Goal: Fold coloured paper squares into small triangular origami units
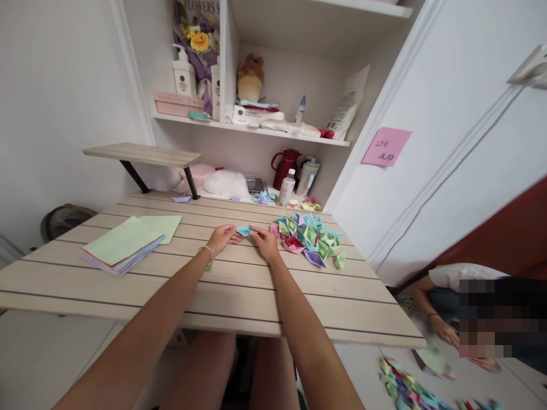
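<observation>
A small light-blue folded paper boat [244,231] is held between my two hands above the middle of the table. My left hand [223,237] pinches its left end, and my right hand [264,241] pinches its right end. Just right of my right hand lies a heap of folded paper boats [310,234] in green, blue, pink, red and purple. Well to the left of my left hand rests a stack of coloured paper sheets [123,244], pale green on top.
The slatted wooden table [239,296] carries a small raised shelf [143,154] at back left. Behind stand a drink bottle [287,188], a red jug [285,168] and a tumbler [307,177]. At lower right, another person [444,330] sits near more folded paper [405,384] on the floor.
</observation>
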`<state>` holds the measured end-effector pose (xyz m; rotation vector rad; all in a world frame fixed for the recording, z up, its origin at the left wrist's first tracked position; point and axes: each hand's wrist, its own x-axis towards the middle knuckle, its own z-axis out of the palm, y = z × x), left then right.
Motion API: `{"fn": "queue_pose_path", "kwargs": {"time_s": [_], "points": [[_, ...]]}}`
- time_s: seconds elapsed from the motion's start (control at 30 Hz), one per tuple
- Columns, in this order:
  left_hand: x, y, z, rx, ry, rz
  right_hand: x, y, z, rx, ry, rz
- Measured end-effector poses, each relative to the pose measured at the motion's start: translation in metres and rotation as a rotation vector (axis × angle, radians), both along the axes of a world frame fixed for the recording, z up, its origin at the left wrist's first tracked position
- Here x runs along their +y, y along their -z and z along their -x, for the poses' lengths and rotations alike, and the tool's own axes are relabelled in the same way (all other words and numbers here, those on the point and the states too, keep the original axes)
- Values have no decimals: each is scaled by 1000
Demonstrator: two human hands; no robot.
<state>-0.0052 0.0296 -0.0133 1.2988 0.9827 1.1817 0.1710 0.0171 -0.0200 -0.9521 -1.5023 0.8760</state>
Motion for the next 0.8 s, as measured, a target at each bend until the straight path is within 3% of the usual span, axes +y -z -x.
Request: {"fn": "queue_pose_path", "kwargs": {"time_s": [0.37,0.63,0.8], "points": [[2,3,2,-37,-33,-18,0,-2,2,136,104,55],[4,2,7,-101,-65,-12,-3,-5,6,190,-42,48],[4,1,8,-94,-75,-23,0,-4,11,86,61,60]]}}
